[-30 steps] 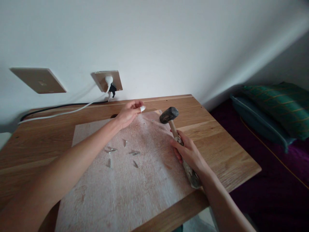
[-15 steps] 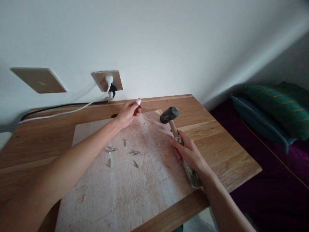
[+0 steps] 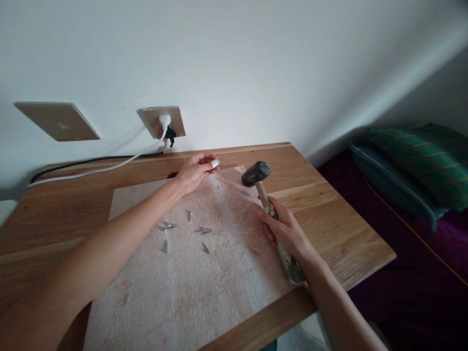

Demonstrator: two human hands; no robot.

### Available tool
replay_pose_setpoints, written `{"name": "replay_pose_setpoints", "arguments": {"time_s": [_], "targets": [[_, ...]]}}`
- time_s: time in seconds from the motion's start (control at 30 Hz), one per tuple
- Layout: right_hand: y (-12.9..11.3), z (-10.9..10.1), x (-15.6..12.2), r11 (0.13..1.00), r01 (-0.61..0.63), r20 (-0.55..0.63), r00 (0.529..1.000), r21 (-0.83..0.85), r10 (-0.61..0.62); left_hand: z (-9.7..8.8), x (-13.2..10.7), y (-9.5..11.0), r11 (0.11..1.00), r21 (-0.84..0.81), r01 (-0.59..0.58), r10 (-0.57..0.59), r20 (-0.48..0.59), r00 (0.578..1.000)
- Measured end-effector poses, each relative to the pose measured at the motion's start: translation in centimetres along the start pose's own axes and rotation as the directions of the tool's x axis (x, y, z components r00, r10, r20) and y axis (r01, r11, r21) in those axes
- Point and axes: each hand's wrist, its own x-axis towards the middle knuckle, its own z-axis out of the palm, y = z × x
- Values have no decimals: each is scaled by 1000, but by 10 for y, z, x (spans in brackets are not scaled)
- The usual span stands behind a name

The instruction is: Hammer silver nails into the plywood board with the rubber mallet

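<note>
Over the far edge of the pale, scuffed wooden board on the oak bench, the left hand hovers, grip pinched together, white-capped fingertip against the thumb; whether anything sits between them I cannot tell; loose steel nails lie mid-board between the arms; the right hand has its grip clamped on the black-headed hammer with a worn wooden handle, long axis running from the bench's near right edge toward its far edge, head just right of the left fingertips, apart from them.

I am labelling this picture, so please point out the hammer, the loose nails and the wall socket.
hammer [image 3: 256,174]: head view, on its dark head.
nails [image 3: 188,215]: head view, on the farthest nail of the group.
wall socket [image 3: 178,121]: head view, on the plate's right part.
</note>
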Motion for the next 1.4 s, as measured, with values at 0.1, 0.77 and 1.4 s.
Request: {"name": "replay_pose_setpoints", "arguments": {"time_s": [0.1, 0.77, 1.4], "targets": [[0, 0, 0, 1000, 2, -2, 1000, 3, -2, 1, 1, 0, 999, 0, 33, -33, -39, 999], [-4, -1, 0, 1000, -16, -1, 1000, -16, 16, -3, -8, 22, 953, -104, 285, -253, 244, 936], [-6, -1, 1, 998, -24, 8, 1000, -53, 25, 3, -2, 5, 979, -130, 154, -133, 156, 979]]}}
